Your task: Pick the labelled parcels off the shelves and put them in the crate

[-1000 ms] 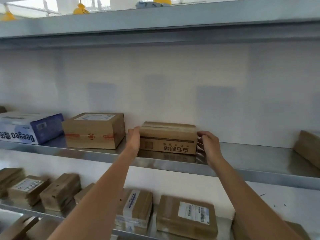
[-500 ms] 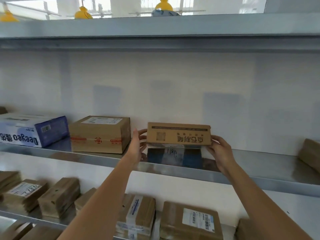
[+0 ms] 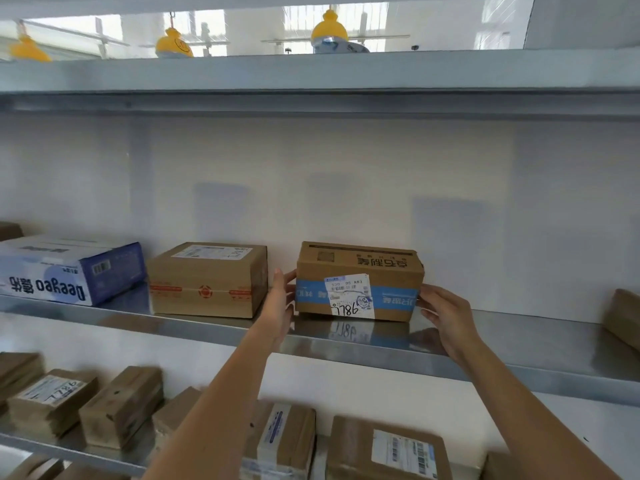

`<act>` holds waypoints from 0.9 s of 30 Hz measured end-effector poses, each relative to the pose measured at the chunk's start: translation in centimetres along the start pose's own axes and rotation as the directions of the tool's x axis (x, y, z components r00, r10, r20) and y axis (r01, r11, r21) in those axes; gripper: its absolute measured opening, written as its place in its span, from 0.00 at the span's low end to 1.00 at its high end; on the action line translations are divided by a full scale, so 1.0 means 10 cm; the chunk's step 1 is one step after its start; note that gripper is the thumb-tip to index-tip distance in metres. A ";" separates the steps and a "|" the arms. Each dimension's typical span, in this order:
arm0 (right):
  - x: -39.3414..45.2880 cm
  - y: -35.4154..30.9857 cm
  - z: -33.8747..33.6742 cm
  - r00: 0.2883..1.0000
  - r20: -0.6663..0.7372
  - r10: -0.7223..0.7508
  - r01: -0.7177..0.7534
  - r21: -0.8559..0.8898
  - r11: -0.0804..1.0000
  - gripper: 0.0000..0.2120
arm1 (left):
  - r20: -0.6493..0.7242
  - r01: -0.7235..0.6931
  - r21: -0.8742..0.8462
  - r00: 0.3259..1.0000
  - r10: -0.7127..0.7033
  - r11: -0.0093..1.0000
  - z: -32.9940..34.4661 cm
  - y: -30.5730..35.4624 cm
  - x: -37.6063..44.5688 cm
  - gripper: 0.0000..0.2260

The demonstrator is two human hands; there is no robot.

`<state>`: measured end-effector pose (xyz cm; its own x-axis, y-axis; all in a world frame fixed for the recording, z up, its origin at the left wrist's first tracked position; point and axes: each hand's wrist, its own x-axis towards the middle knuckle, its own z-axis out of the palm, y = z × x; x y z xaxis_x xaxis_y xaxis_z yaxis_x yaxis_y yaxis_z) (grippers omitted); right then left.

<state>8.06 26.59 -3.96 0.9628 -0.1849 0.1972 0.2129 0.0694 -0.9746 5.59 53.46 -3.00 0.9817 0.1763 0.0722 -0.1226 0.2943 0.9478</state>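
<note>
A brown cardboard parcel (image 3: 358,268) with a blue tape band and a white label is tipped up on its edge on the middle metal shelf (image 3: 519,344), its labelled face turned toward me. My left hand (image 3: 280,306) presses its left end and my right hand (image 3: 446,317) grips its right end. Both hands hold it between them. No crate is in view.
A taped brown box (image 3: 207,278) sits just left of my left hand, then a blue and white box (image 3: 69,268). Another brown parcel (image 3: 623,317) lies at the right edge. The lower shelf holds several labelled parcels (image 3: 388,448). A steel shelf (image 3: 311,74) runs overhead.
The parcel went from lying flat, to lifted off the shelf, to tipped so its labelled face shows. Both hands stayed on its ends.
</note>
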 end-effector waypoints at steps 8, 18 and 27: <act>-0.01 -0.01 0.01 0.999 0.044 0.003 -0.002 -0.030 1.000 0.07 | -0.001 0.012 -0.075 1.000 -0.012 0.997 0.02 0.02 -0.01 0.24; -0.03 -0.05 0.04 1.000 -0.003 0.017 -0.017 -0.040 0.999 0.05 | -0.079 0.051 -0.020 0.995 -0.053 0.998 0.01 0.01 0.01 0.20; -0.03 -0.07 -0.01 0.998 0.004 0.055 -0.056 0.107 0.993 0.11 | -0.015 0.064 0.075 0.998 -0.063 0.995 -0.05 -0.04 0.07 0.14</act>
<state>7.59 26.47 -3.34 0.9737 -0.1770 0.1432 0.1757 0.1838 -0.9671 6.25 53.92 -3.49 0.9852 0.1712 0.0074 -0.0479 0.2336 0.9712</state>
